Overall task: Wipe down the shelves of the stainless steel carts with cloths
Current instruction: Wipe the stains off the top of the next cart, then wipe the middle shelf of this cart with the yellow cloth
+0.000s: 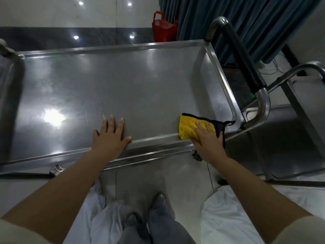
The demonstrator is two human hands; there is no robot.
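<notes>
The top shelf of a stainless steel cart [114, 85] fills the middle of the head view. My left hand [110, 136] lies flat on the shelf by its near rim, fingers spread, holding nothing. My right hand [206, 140] presses a yellow cloth with black trim [188, 125] onto the shelf's near right corner, partly over the rim. The hand covers part of the cloth.
The cart's handle with a black grip [246, 67] rises at the right end. A second steel cart [290, 124] stands close on the right. A red bag [162, 27] and a blue curtain [246, 20] are behind. My feet [147, 215] are on the tiled floor below.
</notes>
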